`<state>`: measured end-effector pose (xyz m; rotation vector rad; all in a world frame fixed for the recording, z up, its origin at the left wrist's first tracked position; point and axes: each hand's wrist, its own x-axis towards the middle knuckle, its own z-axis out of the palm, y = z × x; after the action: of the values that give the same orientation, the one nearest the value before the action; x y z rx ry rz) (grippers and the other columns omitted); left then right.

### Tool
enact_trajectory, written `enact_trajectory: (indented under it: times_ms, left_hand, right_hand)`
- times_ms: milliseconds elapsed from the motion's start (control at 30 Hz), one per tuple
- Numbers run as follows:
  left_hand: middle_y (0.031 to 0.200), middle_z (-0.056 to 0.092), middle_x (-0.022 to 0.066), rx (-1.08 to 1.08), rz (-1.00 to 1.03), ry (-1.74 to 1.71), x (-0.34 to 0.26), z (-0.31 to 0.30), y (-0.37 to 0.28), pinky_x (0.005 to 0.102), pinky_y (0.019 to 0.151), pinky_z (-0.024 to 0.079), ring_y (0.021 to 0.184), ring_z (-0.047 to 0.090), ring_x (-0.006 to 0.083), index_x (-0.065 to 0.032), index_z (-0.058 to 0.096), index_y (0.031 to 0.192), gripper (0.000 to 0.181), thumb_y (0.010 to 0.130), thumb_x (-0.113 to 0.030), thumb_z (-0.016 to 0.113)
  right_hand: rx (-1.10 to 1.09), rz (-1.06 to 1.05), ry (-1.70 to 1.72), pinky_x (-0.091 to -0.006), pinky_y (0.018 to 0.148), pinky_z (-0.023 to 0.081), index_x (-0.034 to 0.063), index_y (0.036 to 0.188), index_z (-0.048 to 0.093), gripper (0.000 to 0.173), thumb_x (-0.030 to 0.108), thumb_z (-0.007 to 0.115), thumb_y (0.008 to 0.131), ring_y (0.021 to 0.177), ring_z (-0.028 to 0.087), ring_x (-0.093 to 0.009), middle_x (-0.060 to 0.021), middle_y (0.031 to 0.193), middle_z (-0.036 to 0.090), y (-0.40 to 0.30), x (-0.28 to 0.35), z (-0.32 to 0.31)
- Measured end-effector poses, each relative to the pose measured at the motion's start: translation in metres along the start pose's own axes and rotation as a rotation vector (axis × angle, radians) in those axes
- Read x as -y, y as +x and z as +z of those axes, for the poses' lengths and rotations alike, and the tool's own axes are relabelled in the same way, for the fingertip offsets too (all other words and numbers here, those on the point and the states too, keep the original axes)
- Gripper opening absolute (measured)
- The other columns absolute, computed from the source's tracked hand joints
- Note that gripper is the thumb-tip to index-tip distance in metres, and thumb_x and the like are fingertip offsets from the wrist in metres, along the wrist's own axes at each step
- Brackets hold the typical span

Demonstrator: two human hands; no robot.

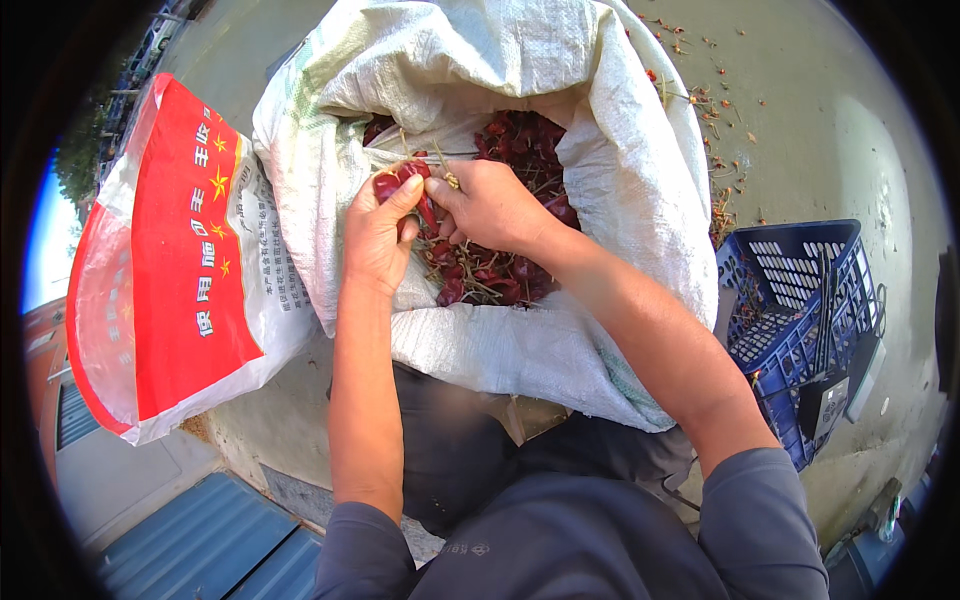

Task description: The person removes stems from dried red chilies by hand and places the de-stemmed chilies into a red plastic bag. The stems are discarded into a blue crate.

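Note:
Over the mouth of a white woven sack (637, 180), my two hands meet. My left hand (379, 236) holds a few dark red dried chili peppers (412, 174), its thumb pressed on top of them. Pale pepper stems (451, 178) stick out from between the thumb and fingers of my right hand (487, 202), which touches the bunch from the right. Below the hands, inside the sack, lies a heap of dried red chili peppers (517, 281) with many stems among them. My fingers hide part of the held peppers.
A red and white printed plastic bag (180, 247) bearing writing stands left of the sack. To the right is a blue plastic crate (795, 262) with a small dark device (821, 405) against it. Pepper bits and stems (720, 112) litter the concrete floor (810, 97).

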<state>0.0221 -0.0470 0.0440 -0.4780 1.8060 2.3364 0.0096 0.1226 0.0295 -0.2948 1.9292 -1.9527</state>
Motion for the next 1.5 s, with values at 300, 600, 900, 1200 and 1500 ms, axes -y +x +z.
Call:
enact_trajectory:
  times_ms: [300, 600, 900, 1200, 1500]
  left_hand:
    - [0.1, 0.07, 0.0008, 0.17, 0.253, 0.531, -0.02, 0.015, 0.005, 0.0243, 0.081, 0.052, 0.09, 0.064, 0.0081, -0.001, 0.067, 0.116, 0.031, 0.086, 0.005, 0.071]
    - [0.089, 0.061, -0.003, 0.316, 0.225, 0.84, -0.021, 0.026, -0.002, 0.0221, 0.064, 0.041, 0.074, 0.05, 0.0038, 0.0006, 0.065, 0.12, 0.024, 0.097, -0.007, 0.063]
    - [0.091, 0.065, -0.0008, 0.23, 0.305, 0.242, -0.005, 0.031, 0.01, 0.0207, 0.058, 0.04, 0.069, 0.054, 0.0067, -0.0003, 0.065, 0.119, 0.023, 0.098, -0.01, 0.067]
    - [0.1, 0.068, 0.0097, 0.234, 0.203, 0.585, 0.015, 0.029, 0.026, 0.0341, 0.082, 0.058, 0.092, 0.07, 0.0226, -0.0034, 0.066, 0.113, 0.022, 0.092, 0.003, 0.063]
    - [0.106, 0.062, 0.0175, 0.378, 0.586, 1.832, 0.046, 0.036, 0.066, 0.0459, 0.081, 0.051, 0.098, 0.063, 0.0383, -0.0077, 0.069, 0.109, 0.029, 0.08, -0.003, 0.069]
  right_hand:
    - [-0.114, -0.209, -0.453, -0.0469, 0.067, 0.051, -0.0044, 0.09, 0.07, 0.049, 0.044, 0.063, 0.098, 0.069, 0.065, -0.037, -0.0252, 0.074, 0.065, 0.017, 0.012, -0.027]
    - [-0.134, -0.358, -0.868, -0.0509, 0.067, 0.053, 0.0014, 0.079, 0.068, 0.033, 0.033, 0.067, 0.087, 0.074, 0.066, -0.042, -0.0199, 0.075, 0.068, 0.008, 0.009, -0.041]
    - [-0.46, -0.615, -0.522, -0.0503, 0.063, 0.051, -0.0013, 0.073, 0.062, 0.035, 0.029, 0.065, 0.092, 0.066, 0.062, -0.045, -0.0243, 0.067, 0.061, 0.014, 0.009, -0.032]
    - [-0.561, -0.322, 0.901, -0.0284, 0.052, 0.051, 0.0072, 0.097, 0.064, 0.039, 0.046, 0.058, 0.102, 0.056, 0.059, -0.013, -0.0027, 0.072, 0.063, 0.022, 0.045, -0.1]
    - [-0.379, -0.24, 0.96, -0.0231, 0.049, 0.041, 0.013, 0.092, 0.061, 0.025, 0.036, 0.061, 0.103, 0.055, 0.05, -0.007, 0.0041, 0.069, 0.055, 0.023, 0.039, -0.13]
